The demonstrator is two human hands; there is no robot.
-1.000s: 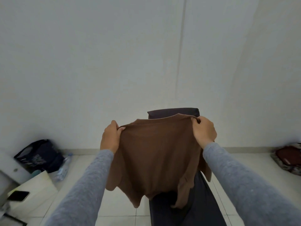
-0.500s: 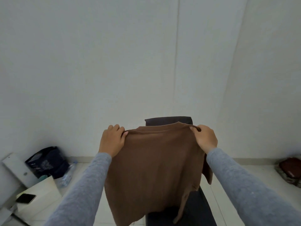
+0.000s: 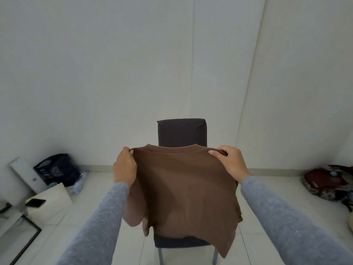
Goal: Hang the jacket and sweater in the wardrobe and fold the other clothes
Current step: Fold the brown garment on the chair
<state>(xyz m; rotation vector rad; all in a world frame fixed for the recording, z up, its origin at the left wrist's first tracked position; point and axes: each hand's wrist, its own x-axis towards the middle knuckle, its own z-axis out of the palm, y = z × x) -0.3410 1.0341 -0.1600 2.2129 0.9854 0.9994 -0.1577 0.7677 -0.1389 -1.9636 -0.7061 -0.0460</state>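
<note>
Above the chair (image 3: 182,132), the left hand (image 3: 125,167) and right hand (image 3: 232,162) each pinch 1 shoulder of the brown top (image 3: 183,188), spreading it flat, likely for folding.

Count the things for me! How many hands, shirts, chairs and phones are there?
hands: 2 (left hand, right hand)
shirt: 1
chair: 1
phone: 1
Total: 5
</note>
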